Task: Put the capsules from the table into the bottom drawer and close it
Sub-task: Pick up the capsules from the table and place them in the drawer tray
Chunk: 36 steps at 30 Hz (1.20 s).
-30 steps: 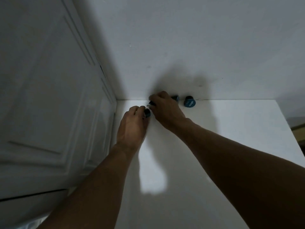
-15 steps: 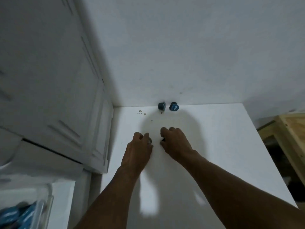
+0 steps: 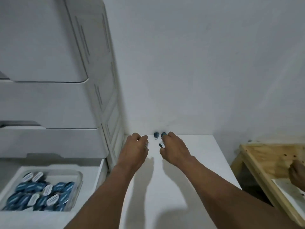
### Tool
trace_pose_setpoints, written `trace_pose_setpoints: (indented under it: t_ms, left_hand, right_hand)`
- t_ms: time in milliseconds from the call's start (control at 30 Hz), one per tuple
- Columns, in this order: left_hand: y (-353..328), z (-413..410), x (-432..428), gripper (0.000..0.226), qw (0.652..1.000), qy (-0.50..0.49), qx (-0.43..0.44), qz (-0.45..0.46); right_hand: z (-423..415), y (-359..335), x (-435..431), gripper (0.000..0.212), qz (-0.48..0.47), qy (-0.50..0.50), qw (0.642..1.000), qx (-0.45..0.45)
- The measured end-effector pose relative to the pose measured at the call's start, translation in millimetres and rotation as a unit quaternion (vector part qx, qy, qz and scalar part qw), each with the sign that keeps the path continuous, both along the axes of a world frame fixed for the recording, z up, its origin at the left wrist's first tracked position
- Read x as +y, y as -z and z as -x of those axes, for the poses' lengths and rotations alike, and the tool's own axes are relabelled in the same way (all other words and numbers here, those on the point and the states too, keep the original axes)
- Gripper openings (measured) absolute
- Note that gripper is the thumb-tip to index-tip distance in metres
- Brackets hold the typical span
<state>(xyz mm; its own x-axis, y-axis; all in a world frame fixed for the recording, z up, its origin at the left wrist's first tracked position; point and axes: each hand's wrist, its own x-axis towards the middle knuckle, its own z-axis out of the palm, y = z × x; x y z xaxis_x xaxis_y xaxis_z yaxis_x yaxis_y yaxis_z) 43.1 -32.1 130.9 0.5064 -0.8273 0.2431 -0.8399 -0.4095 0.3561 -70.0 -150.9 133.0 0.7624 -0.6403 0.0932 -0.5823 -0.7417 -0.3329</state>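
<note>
Two blue capsules lie at the back of the white table (image 3: pixel 189 187) against the wall: one (image 3: pixel 156 134) in the open, the other (image 3: pixel 163 134) partly hidden behind my right fingers. My right hand (image 3: pixel 173 148) is curled around a blue capsule (image 3: pixel 161 144) with a white lid. My left hand (image 3: pixel 134 149) is closed, a bit of a capsule showing at its fingertips (image 3: pixel 146 145). The bottom drawer (image 3: pixel 92 176) of the white unit stands open at lower left, with a clear tray (image 3: pixel 77 192) holding several blue capsules.
The white drawer unit (image 3: pixel 49 104) rises on the left with its upper drawers shut. A wooden table (image 3: pixel 264 156) stands to the right with a white sheet on it, and another person's hand (image 3: pixel 297 176) rests at its edge.
Both hands lifted a capsule each from the back of the table and drew back from the wall. The view tilted down and left, so the open drawer now shows.
</note>
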Motion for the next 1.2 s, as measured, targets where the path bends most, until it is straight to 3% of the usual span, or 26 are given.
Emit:
trace_pose_setpoints:
  t_ms: [233,467,667,1000,1200]
  left_hand:
    - [-70,69,108,0.029,0.996,-0.074,-0.032,0.037]
    - [-94,86,222,0.034,0.985,-0.153,-0.075,0.032]
    - [-103,59,310,0.031,0.975,-0.203,-0.084,0.032]
    - [-104,-20,434,0.032,0.971,-0.231,-0.068,0.010]
    - [-89,-68,456,0.032,0.977,-0.203,-0.059,-0.010]
  right_hand:
    - [42,-62,91,0.016,0.001,-0.055,0.996,-0.068]
    - [29,-91,200,0.014,0.014,-0.167,0.982,-0.093]
    - [-9,-98,295,0.030,0.032,-0.234,0.967,-0.095]
    - [-93,-91,406,0.026,0.034,-0.231,0.968,-0.096]
    - [-124,-70,426,0.025,0.024,-0.197,0.976,-0.092]
